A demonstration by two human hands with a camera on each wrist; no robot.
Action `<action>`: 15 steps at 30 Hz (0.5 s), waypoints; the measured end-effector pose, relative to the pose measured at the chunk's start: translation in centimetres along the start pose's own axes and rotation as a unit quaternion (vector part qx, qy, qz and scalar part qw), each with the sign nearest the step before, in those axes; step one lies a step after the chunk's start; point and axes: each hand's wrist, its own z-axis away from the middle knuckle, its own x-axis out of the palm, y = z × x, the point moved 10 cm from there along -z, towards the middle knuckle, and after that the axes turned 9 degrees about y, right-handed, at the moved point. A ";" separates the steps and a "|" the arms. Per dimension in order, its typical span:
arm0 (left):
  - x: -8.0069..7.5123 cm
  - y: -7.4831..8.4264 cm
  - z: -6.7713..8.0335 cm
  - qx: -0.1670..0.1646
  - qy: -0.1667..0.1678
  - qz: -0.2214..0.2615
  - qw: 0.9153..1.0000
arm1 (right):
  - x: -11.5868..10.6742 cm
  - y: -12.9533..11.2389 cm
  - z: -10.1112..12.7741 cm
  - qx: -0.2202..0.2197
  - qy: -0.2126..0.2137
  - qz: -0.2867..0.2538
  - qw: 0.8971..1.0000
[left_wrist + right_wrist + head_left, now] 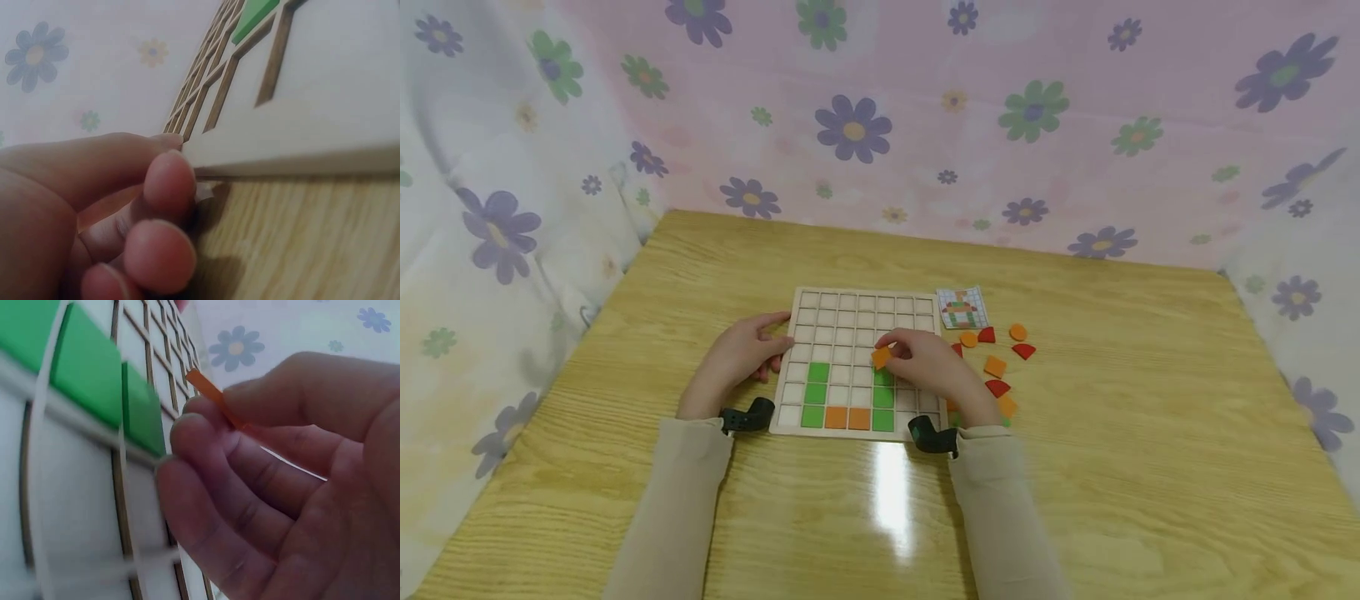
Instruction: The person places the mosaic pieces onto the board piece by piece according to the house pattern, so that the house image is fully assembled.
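A wooden grid board (pixel 781 417) lies flat on the table. Green square tiles (pixel 815 393) fill cells in two columns, and two orange square tiles (pixel 847 418) sit between them in the bottom row. At the board's left edge rests my left hand (pixel 737 354), its fingertips (pixel 170 181) against the side of the frame. My right hand (pixel 925 362) pinches an orange square tile (pixel 881 358) between thumb and fingers, over the right green column. In the right wrist view this orange tile (pixel 209 390) shows tilted, edge-on, above the grid.
A small printed pattern card (pixel 962 308) lies at the board's upper right corner. Loose pieces are scattered right of the board: orange discs (pixel 1018 332), red quarter-circle pieces (pixel 1024 352) and orange squares (pixel 995 367). Some are partly behind my right wrist. A flowered curtain (pixel 910 125) hangs behind the table.
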 end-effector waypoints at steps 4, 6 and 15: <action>-0.1 -0.1 0.0 -0.006 0.000 -0.004 1.000 | 0.8 -0.6 -0.9 -0.001 -0.004 -0.005 1.000; -0.2 -0.2 0.0 -0.008 0.000 -0.004 1.000 | 1.0 -1.0 -1.4 0.002 -0.005 -0.009 1.000; 0.1 -0.2 0.2 -0.015 -0.004 0.010 1.000 | 2.1 -1.7 -2.4 0.018 -0.020 -0.017 1.000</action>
